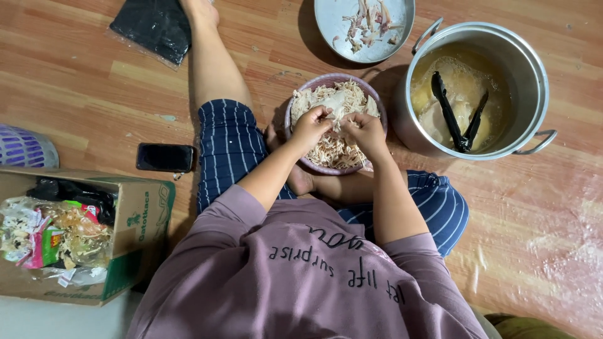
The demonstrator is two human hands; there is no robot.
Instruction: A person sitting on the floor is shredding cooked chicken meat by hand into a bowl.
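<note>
There are two hands, the left hand and the right hand, both in one purple bowl of shredded meat. To the right of the fingers stands one metal pot with one pair of black tongs. Beyond the fingers lies one metal plate. To the left are one phone, one cardboard box and one black packet.

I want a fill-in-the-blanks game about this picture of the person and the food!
1. Both hands, the left hand and the right hand, pull at shredded meat in a purple ____.
2. Black tongs stand in the metal ____ of broth.
3. The scraps lie on a round metal ____.
4. A black ____ lies on the floor beside the cardboard box.

Missing words: bowl, pot, plate, phone.
</note>
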